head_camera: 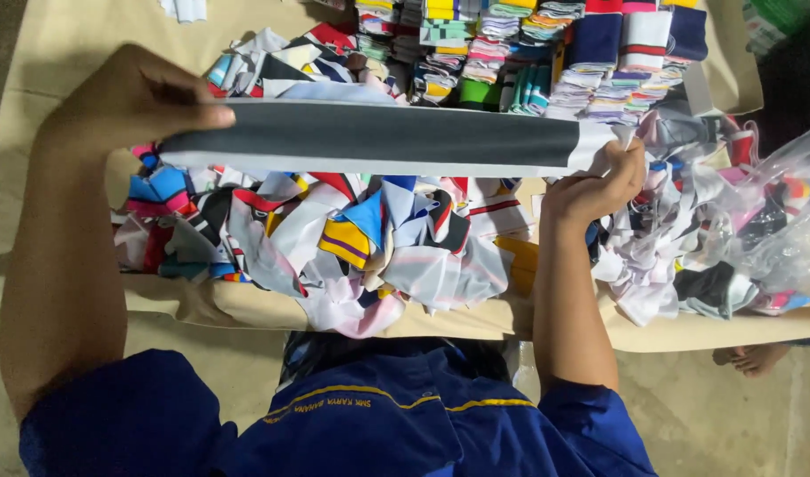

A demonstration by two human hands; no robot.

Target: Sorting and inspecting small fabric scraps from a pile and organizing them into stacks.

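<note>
On the worktop [60, 35], a big loose heap [352, 238] of mixed coloured fabric pieces is unsorted near the person, while neat folded stacks [528, 53] line the far edge, so judging by this much of the pile remains to go through. One long grey strip [378, 137] with white edges is stretched level above the heap. The left hand [131, 97] has its grip closed on the strip's left end, and the right hand [595, 181] pinches its white right end, so the strip spans between both grips.
</note>
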